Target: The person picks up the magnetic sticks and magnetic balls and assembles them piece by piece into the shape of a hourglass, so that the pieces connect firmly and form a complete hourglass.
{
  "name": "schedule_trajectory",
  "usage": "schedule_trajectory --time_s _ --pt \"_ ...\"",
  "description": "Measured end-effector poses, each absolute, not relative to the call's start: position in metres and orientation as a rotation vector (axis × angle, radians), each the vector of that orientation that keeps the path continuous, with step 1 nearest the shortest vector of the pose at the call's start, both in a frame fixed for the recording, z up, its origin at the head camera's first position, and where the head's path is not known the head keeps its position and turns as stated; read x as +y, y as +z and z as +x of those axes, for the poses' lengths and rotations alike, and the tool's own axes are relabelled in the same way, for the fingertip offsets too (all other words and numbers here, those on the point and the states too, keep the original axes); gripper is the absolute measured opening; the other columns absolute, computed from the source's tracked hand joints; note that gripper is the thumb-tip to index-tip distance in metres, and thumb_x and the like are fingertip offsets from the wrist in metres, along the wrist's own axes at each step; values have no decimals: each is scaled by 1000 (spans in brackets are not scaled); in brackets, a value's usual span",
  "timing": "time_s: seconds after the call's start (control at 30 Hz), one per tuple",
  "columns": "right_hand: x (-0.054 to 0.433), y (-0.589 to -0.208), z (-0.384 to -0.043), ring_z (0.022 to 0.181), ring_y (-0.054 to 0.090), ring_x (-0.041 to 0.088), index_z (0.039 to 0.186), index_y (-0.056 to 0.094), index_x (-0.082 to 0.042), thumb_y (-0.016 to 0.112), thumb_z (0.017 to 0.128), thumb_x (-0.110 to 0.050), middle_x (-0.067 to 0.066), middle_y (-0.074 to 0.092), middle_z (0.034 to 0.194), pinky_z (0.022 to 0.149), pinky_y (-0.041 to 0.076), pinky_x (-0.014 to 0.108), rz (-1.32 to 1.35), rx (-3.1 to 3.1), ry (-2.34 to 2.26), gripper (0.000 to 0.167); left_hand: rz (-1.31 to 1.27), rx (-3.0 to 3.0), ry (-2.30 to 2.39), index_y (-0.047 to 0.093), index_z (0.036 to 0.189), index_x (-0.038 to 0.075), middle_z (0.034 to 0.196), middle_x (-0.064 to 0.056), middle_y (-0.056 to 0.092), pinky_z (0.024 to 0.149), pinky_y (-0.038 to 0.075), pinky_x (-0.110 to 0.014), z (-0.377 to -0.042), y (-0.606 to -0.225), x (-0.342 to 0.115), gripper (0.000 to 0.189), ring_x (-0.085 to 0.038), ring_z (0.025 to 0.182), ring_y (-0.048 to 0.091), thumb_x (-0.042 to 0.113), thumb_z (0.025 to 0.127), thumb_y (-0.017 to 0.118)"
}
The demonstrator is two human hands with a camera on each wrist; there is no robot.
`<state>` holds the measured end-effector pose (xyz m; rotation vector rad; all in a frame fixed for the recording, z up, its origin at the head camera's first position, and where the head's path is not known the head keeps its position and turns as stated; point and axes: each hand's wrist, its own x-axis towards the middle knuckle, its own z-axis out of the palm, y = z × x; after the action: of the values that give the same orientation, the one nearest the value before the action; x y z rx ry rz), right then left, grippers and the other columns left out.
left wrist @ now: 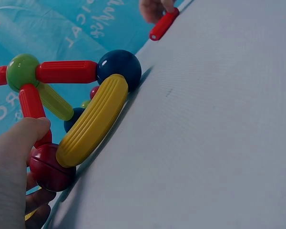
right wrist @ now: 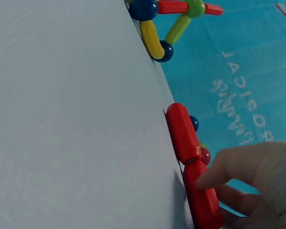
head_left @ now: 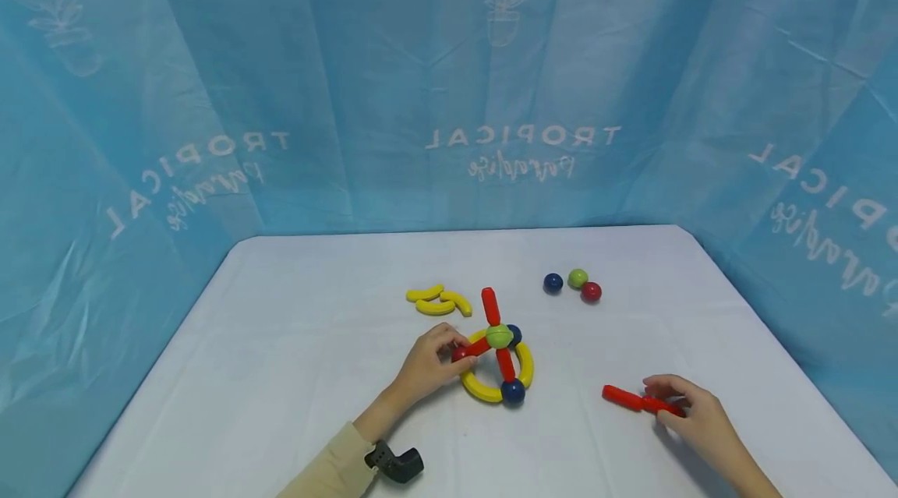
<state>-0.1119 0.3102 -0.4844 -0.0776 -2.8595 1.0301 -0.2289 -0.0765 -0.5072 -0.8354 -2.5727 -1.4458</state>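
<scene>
On the white table a magnetic building set forms a ring of yellow curved rods (head_left: 482, 390) with ball joints, under a frame of red rods. A green ball (head_left: 499, 337) tops it, with one red rod (head_left: 490, 306) pointing upward. My left hand (head_left: 426, 364) grips the red ball (left wrist: 52, 169) at the ring's left; the thumb lies on the red rod (left wrist: 31, 102) above it. A blue ball (head_left: 513, 391) sits at the ring's near side. At the right, my right hand (head_left: 701, 414) pinches a red rod (right wrist: 200, 198) between thumb and fingers. Another red rod (right wrist: 183, 133) meets its end.
Several loose yellow curved rods (head_left: 436, 308) lie behind the ring. Farther back on the right rest a loose blue ball (head_left: 553, 284), a green ball (head_left: 578, 277) and a red ball (head_left: 592, 292). A blue printed curtain (head_left: 379, 77) surrounds the table's back and sides.
</scene>
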Motion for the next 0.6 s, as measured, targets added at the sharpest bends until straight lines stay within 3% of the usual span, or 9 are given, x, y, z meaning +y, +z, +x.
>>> schedule_trajectory --time_s 0.4,0.6 --pt "280 -473 -134 79 57 0 106 67 -4 77 69 6 8 70 97 65 50 16 113 -2643 888 39 -828 -2551 -1453 68 96 18 89 7 59 73 47 -20 -228 -509 -80 19 -8 80 51 29 82 74" --pt "257 -456 -153 82 55 -7 107 66 -4 75 72 7 7 69 97 69 50 12 200 -2523 1024 38 -847 -2555 -1449 68 96 18 90 7 59 73 46 -20 -229 -509 -78 19 -8 80 51 30 82 74"
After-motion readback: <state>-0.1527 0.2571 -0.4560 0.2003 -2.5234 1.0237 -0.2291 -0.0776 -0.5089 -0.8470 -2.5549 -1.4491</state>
